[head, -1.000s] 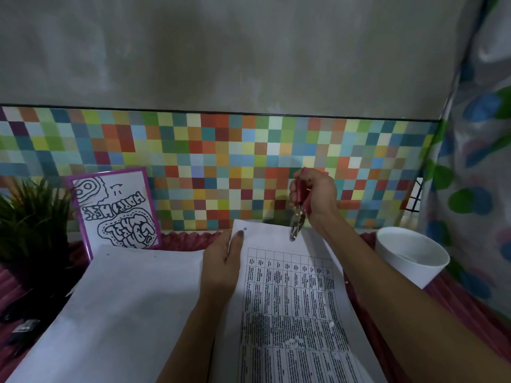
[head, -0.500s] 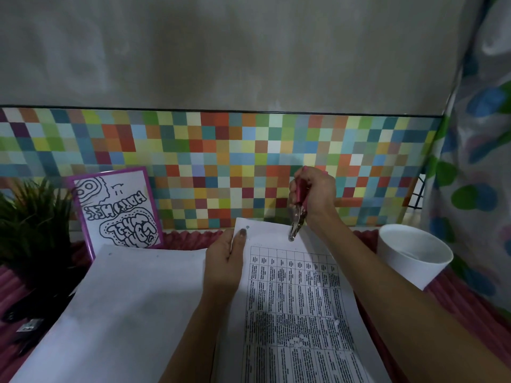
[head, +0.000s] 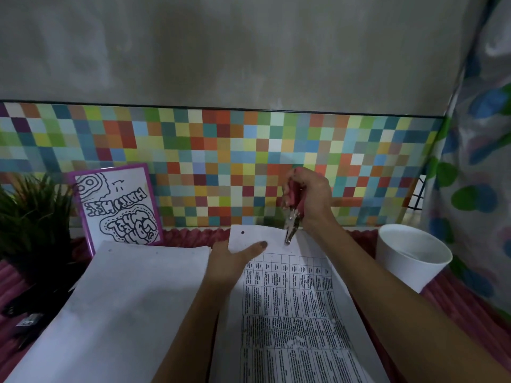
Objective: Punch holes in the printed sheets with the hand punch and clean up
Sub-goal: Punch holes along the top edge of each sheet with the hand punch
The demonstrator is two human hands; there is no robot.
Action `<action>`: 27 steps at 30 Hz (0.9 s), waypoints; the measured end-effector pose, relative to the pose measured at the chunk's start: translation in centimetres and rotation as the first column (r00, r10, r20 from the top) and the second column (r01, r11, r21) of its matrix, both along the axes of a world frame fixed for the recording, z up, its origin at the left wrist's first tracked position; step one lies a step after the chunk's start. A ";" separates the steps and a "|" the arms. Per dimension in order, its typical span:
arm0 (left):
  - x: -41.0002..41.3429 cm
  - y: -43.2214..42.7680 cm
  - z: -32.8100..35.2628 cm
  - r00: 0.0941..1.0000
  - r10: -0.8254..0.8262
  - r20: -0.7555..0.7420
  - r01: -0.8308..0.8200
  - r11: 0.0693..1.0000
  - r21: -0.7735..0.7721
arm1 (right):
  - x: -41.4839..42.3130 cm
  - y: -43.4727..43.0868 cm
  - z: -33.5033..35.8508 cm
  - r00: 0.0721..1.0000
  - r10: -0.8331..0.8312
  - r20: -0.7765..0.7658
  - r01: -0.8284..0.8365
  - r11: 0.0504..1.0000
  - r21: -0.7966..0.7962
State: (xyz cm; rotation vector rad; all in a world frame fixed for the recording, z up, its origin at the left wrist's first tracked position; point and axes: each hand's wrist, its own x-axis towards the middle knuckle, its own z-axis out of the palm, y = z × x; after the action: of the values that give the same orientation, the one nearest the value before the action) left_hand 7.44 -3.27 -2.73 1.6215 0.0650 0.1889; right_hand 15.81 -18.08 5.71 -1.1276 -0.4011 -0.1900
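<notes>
Printed sheet, the one with the table of small type, lies straight in front of me on the pink ribbed cloth, its far end lifted a little off the surface. One hole is already punched near its far left corner, and a few white paper dots lie scattered on the print lower down.

My left hand pinches the sheet near that far left corner: the thumb lies on top of the paper, while the fingers are tucked behind it, out of my sight.

The hand punch hangs nose-down over the far edge of the sheet, right of the hole, its metal tip at the paper's margin. I cannot tell whether the tip is biting the paper or only touching it. My right hand is curled tight round its red handles.

Just left of the printed sheet, partly under my left forearm, lies a blank sheet. A white cup stands on the cloth to my right, apart from the paper. Behind the blank sheet a card with a purple border and black doodles leans against the band of coloured tiles. A green plant sits at the far left, and a spotted curtain hangs on the right.
</notes>
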 end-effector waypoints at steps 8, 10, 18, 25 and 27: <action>0.6 -0.3 -0.3 0.962 0.270 -0.039 -0.269 0.962 0.038 | -1.8 -1.1 -0.5 0.982 0.174 0.072 -0.157 0.967 -0.199; 0.4 -0.4 -0.2 0.958 0.285 -0.038 -0.284 0.959 0.027 | -2.2 -1.3 -0.6 0.982 0.144 0.126 -0.120 0.977 -0.178; 0.3 0.0 0.0 0.973 0.226 0.057 -0.232 0.959 0.161 | -2.4 -0.8 -0.7 0.994 0.000 0.113 0.006 0.999 -0.046; -0.6 -1.6 1.1 0.768 -0.029 0.640 -0.500 0.596 0.628 | -2.3 0.8 -0.3 0.992 0.046 0.121 -0.035 0.995 -0.096; -0.6 -1.8 0.6 0.806 -0.072 0.587 -0.447 0.575 0.685 | -2.5 1.0 -0.3 0.992 0.050 0.119 -0.037 0.993 -0.113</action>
State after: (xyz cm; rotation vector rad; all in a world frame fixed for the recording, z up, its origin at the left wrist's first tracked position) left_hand 6.87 -5.08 -2.16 2.4100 -0.3570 1.0086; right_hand 13.29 -17.05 5.41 -1.2184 -0.5499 -0.2007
